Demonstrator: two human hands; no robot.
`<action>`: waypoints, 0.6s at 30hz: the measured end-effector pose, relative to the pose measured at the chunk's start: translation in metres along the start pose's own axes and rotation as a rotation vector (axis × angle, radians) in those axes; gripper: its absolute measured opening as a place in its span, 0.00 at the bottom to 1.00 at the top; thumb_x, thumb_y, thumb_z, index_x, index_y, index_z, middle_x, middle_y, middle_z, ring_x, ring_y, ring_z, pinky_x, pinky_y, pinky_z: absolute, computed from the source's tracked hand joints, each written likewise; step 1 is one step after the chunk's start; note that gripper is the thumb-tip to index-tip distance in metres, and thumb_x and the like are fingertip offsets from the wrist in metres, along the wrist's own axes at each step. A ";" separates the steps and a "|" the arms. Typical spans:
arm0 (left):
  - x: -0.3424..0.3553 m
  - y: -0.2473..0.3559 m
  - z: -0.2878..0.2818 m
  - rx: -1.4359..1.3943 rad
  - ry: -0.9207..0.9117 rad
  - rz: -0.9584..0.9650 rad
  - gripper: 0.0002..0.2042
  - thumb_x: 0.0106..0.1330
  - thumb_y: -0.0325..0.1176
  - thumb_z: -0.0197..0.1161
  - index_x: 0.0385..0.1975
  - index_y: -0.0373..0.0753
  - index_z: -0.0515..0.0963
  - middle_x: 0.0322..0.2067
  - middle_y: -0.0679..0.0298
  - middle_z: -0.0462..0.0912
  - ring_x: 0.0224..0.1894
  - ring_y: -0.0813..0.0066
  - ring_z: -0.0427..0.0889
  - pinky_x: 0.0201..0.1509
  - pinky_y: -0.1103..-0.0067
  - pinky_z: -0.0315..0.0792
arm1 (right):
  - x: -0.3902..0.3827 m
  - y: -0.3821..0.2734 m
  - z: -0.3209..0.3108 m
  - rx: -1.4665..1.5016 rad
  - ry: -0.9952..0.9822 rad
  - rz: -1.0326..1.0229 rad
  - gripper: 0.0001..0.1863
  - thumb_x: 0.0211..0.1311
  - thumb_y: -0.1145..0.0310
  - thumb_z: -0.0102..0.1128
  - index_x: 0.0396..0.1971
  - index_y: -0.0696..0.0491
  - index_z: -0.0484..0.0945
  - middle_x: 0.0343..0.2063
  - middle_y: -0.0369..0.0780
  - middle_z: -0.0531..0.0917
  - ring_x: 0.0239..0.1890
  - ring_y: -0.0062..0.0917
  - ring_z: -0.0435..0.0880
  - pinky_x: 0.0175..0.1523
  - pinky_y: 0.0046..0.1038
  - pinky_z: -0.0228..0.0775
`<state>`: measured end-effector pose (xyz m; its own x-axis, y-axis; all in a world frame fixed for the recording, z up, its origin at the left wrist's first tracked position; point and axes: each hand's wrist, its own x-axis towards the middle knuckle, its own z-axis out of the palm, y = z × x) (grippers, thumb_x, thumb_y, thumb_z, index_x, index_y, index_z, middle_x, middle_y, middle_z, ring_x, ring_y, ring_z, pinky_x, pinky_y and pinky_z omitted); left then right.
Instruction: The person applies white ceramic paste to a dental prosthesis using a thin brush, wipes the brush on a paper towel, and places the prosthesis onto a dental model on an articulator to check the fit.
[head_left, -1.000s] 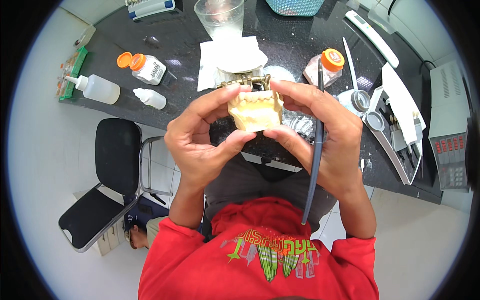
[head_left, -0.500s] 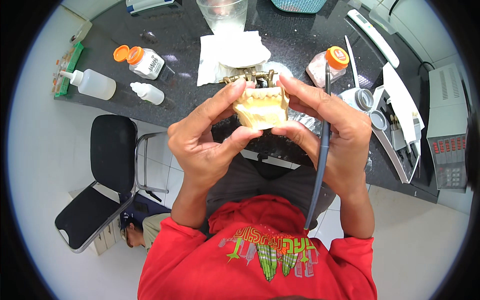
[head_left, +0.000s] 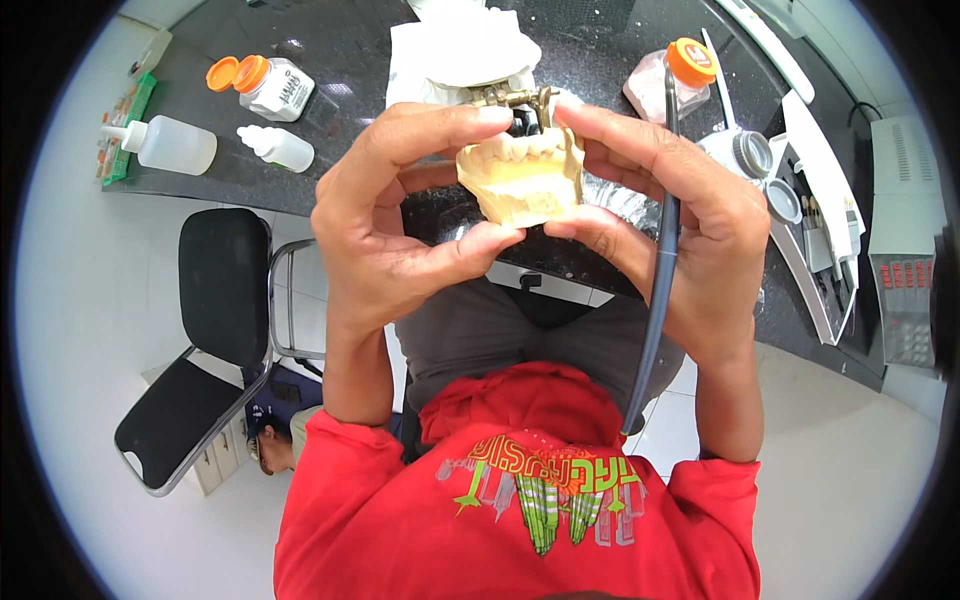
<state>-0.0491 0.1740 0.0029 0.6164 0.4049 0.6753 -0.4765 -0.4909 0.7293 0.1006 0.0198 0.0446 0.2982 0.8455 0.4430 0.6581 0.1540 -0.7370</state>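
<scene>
A cream plaster dental model [head_left: 525,180] with a row of teeth is held up between both hands, over the near edge of the dark counter. Brass-coloured metal articulator parts [head_left: 510,97] show behind it. My left hand [head_left: 390,215] grips the model's left side, thumb on the lower edge and fingers behind. On the other side my right hand [head_left: 690,220] pinches it with thumb below and fingertips above. A slim dark-blue brush-like tool [head_left: 655,300] rests along the right hand, its tip pointing up past the fingers.
White tissue [head_left: 460,50] lies behind the hands. On the left stand a squeeze bottle [head_left: 175,145], a small dropper bottle [head_left: 278,148] and an orange-capped jar [head_left: 275,88]. At right are a pink-powder jar [head_left: 670,80], an open tool case [head_left: 815,230] and a grey control box [head_left: 900,250].
Both hands have shifted slightly up in the picture with the model, which now tilts differently and shows more of its upper tooth edge. The view has moved, so the counter items sit higher.
</scene>
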 end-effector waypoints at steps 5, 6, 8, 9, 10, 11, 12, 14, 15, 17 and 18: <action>0.004 -0.002 -0.005 0.061 -0.107 0.038 0.27 0.48 0.26 0.76 0.50 0.30 0.75 0.46 0.53 0.78 0.49 0.67 0.80 0.48 0.74 0.82 | -0.002 0.003 0.000 0.009 0.014 0.015 0.27 0.46 0.78 0.74 0.51 0.64 0.78 0.48 0.46 0.84 0.50 0.31 0.85 0.56 0.30 0.78; 0.004 -0.002 -0.008 0.092 -0.151 0.052 0.28 0.50 0.29 0.76 0.51 0.28 0.73 0.47 0.52 0.76 0.50 0.66 0.78 0.49 0.73 0.81 | -0.002 0.003 0.001 0.011 0.015 0.012 0.27 0.46 0.77 0.75 0.51 0.64 0.78 0.48 0.46 0.84 0.49 0.31 0.85 0.56 0.30 0.78; 0.005 -0.002 -0.011 0.123 -0.170 0.066 0.28 0.50 0.30 0.76 0.50 0.28 0.73 0.46 0.52 0.76 0.50 0.66 0.78 0.49 0.73 0.81 | -0.001 0.005 0.002 0.014 0.017 -0.001 0.27 0.46 0.77 0.75 0.50 0.64 0.78 0.48 0.46 0.83 0.49 0.30 0.85 0.56 0.30 0.78; 0.006 -0.003 -0.011 0.136 -0.180 0.075 0.28 0.50 0.31 0.76 0.50 0.29 0.73 0.46 0.52 0.76 0.50 0.66 0.78 0.49 0.73 0.81 | -0.001 0.005 0.002 0.011 0.018 -0.008 0.27 0.46 0.77 0.75 0.50 0.64 0.78 0.49 0.46 0.83 0.49 0.30 0.85 0.55 0.29 0.78; 0.006 -0.002 -0.009 0.124 -0.141 0.065 0.26 0.48 0.29 0.76 0.48 0.30 0.75 0.45 0.54 0.78 0.48 0.68 0.79 0.47 0.74 0.82 | -0.001 0.005 0.002 0.009 0.019 -0.015 0.27 0.46 0.77 0.75 0.50 0.64 0.78 0.49 0.46 0.83 0.49 0.30 0.85 0.55 0.29 0.79; 0.007 -0.002 -0.006 0.111 -0.103 0.054 0.25 0.46 0.27 0.76 0.47 0.32 0.77 0.45 0.57 0.79 0.46 0.70 0.81 0.45 0.76 0.83 | -0.002 0.005 0.002 0.008 0.021 -0.018 0.27 0.47 0.77 0.75 0.50 0.64 0.78 0.49 0.45 0.83 0.49 0.30 0.85 0.55 0.29 0.79; 0.008 -0.002 -0.004 0.099 -0.066 0.045 0.24 0.43 0.25 0.75 0.45 0.34 0.79 0.44 0.59 0.81 0.44 0.72 0.82 0.43 0.77 0.83 | -0.002 0.005 0.002 0.005 0.024 -0.020 0.27 0.47 0.77 0.75 0.50 0.64 0.78 0.49 0.45 0.83 0.48 0.30 0.85 0.55 0.29 0.79; 0.007 -0.004 -0.005 0.088 -0.074 0.043 0.26 0.44 0.26 0.75 0.47 0.34 0.78 0.44 0.59 0.81 0.44 0.72 0.82 0.44 0.77 0.83 | -0.002 0.005 0.001 -0.020 0.035 -0.042 0.27 0.47 0.77 0.75 0.50 0.64 0.78 0.49 0.45 0.84 0.48 0.30 0.85 0.55 0.29 0.79; 0.006 -0.004 -0.005 0.085 -0.078 0.039 0.26 0.44 0.26 0.76 0.48 0.34 0.78 0.45 0.59 0.81 0.44 0.73 0.82 0.45 0.77 0.82 | -0.002 0.005 0.002 -0.029 0.039 -0.051 0.27 0.47 0.76 0.75 0.50 0.64 0.78 0.48 0.45 0.84 0.48 0.30 0.85 0.55 0.28 0.79; 0.002 -0.002 -0.004 0.039 -0.022 -0.004 0.28 0.45 0.27 0.76 0.50 0.33 0.76 0.46 0.59 0.81 0.44 0.73 0.82 0.46 0.77 0.81 | -0.001 0.004 0.002 -0.046 0.042 -0.061 0.26 0.47 0.76 0.75 0.49 0.64 0.78 0.48 0.44 0.84 0.48 0.30 0.86 0.54 0.28 0.79; 0.001 -0.002 -0.003 0.013 0.004 -0.026 0.29 0.46 0.27 0.76 0.51 0.33 0.75 0.46 0.59 0.80 0.45 0.73 0.82 0.47 0.77 0.81 | 0.000 0.004 0.003 -0.046 0.044 -0.066 0.26 0.47 0.76 0.75 0.49 0.64 0.78 0.47 0.44 0.84 0.47 0.29 0.86 0.54 0.28 0.79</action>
<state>-0.0492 0.1774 0.0025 0.6258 0.4208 0.6568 -0.4520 -0.4905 0.7450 0.1016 0.0217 0.0401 0.2830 0.8107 0.5125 0.7083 0.1836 -0.6816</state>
